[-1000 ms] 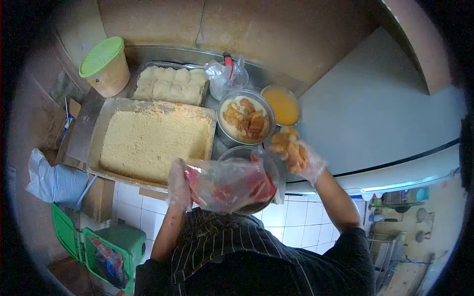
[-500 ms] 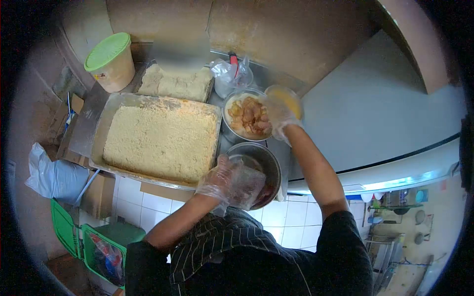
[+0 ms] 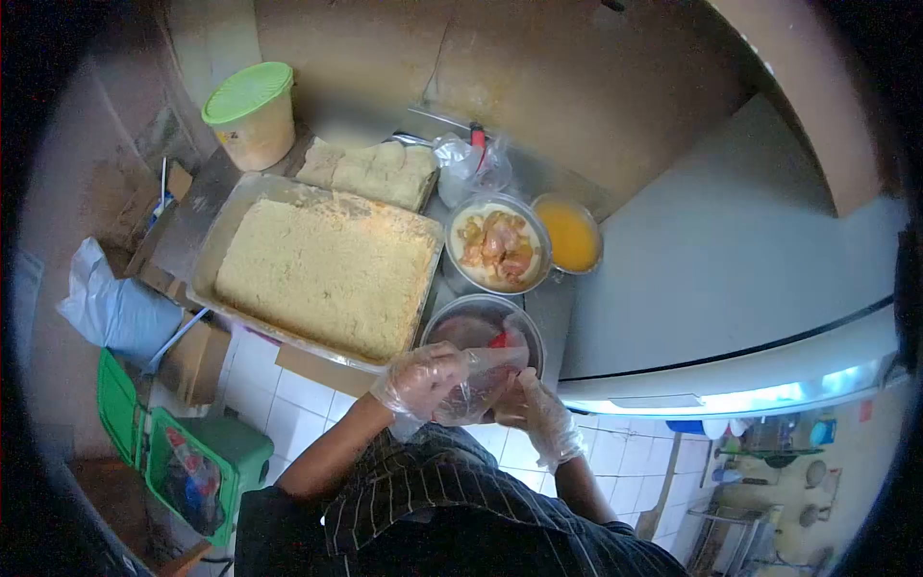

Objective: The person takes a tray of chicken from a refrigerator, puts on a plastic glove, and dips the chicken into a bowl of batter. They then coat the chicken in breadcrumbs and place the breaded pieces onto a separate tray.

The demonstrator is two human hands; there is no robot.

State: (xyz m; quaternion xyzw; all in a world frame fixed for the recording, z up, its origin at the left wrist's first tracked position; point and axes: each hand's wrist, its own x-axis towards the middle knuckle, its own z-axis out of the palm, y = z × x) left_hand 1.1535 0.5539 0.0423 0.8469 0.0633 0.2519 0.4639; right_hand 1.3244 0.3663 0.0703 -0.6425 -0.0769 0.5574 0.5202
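Observation:
Clear plastic gloves cover both my hands. Between them a clear plastic bag (image 3: 481, 380) is stretched over the near metal bowl (image 3: 452, 317). My left hand (image 3: 423, 380) grips the bag's left side with closed fingers. At its right side, my right hand (image 3: 540, 413) pinches the edge of the bag. Something reddish shows through the plastic, blurred by it. Just beyond stands a metal bowl of raw meat pieces (image 3: 500, 245) lying in a pale mixture. To its right is a smaller bowl of orange-yellow liquid (image 3: 572, 236).
A large tray of pale crumbly flour (image 3: 322, 274) lies left of the bowls. Behind it sit a second floured tray (image 3: 370, 173) and a green-lidded tub (image 3: 252, 120). A grey-white appliance (image 3: 711, 279) borders the right side. A green bin (image 3: 207, 462) stands open on the floor.
My right hand has come back from the meat bowl to the plastic bag and now pinches it. The bag is now held up between both hands over the near bowl.

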